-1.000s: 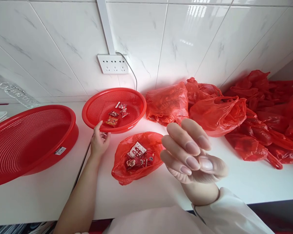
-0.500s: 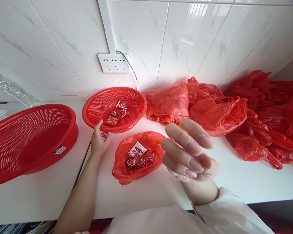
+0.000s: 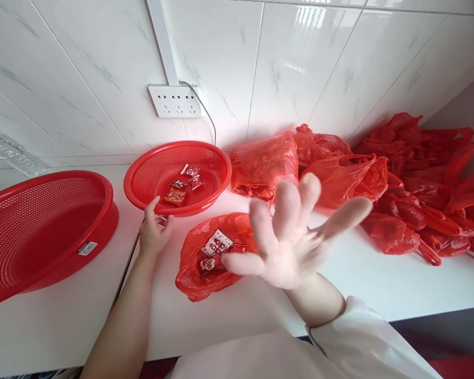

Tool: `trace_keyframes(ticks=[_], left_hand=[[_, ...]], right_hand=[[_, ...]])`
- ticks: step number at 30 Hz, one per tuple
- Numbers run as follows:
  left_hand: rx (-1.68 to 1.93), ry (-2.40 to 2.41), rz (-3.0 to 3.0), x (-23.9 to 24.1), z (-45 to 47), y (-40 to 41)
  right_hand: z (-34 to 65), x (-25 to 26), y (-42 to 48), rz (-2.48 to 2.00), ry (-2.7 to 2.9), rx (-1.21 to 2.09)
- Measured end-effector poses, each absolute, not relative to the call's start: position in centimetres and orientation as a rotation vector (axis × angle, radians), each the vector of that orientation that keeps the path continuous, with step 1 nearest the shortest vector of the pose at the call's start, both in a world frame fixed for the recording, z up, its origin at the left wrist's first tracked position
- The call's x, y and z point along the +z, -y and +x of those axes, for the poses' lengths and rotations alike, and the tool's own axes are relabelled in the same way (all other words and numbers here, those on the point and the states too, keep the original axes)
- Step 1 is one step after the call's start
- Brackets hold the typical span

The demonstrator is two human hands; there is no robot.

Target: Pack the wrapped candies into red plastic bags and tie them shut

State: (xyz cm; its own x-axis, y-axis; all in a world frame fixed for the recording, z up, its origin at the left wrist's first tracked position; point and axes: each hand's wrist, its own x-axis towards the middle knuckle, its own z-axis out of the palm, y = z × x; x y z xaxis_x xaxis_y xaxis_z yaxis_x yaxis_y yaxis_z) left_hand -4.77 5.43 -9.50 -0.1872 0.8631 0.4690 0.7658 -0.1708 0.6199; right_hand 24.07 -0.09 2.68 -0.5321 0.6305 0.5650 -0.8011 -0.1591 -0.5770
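Note:
My right hand [image 3: 296, 237] is raised close to the camera, palm outward, fingers spread wide and blurred by motion; it holds nothing. My left hand [image 3: 154, 231] rests on the white counter [image 3: 379, 284], its fingertips on the near rim of a small red perforated basket [image 3: 142, 181]. That basket holds several red candy packets [image 3: 184, 187]. Just in front of it lies an open red plastic bag [image 3: 189, 279] with several red-and-white packets [image 3: 215, 252] inside, partly hidden behind my right hand.
A larger red basket [image 3: 43, 231] sits at the left. A heap of red plastic bags [image 3: 379, 179] fills the back right of the counter. A wall socket [image 3: 175, 101] with a cable is on the tiled wall; a clear bottle [image 3: 11, 155] lies far left.
My right hand has turned and spread its fingers wide, from a loosely curled pose. The left hand stays on the basket rim. The view has shifted slightly right.

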Motion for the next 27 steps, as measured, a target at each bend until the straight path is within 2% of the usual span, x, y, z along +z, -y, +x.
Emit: trace_keyframes(ticks=[3,8,14,18,21,24,27], left_hand=[[1.288,-1.946,1.915,-9.3,-4.7,-5.4],[1.258,-1.979,1.887,-9.2,-4.5,-5.1],[1.135,-1.99,1.91,-7.9,-4.7,-4.6],[0.848,-1.954,1.912,-4.8,-4.9,-3.3],[0.712,-2.088,1.916,-2.2,-4.1,-0.9],[0.669,-2.114,1.771,-0.6,-1.9,2.6],[0.626,-2.212,1.707,-0.6,0.8,6.2]], right_hand=[[23.2,2.7,0.0,0.06,1.088,1.905],[22.5,2.5,-0.2,0.097,1.148,1.915],[22.9,2.9,-0.5,-0.079,1.219,1.765],[25.9,4.8,-0.8,-0.34,1.5,1.424],[28.7,5.5,-1.5,-0.565,1.827,0.953],[30.7,3.6,-2.3,-0.786,2.222,0.614],[31.5,-0.3,-2.7,-1.075,2.574,0.51]])
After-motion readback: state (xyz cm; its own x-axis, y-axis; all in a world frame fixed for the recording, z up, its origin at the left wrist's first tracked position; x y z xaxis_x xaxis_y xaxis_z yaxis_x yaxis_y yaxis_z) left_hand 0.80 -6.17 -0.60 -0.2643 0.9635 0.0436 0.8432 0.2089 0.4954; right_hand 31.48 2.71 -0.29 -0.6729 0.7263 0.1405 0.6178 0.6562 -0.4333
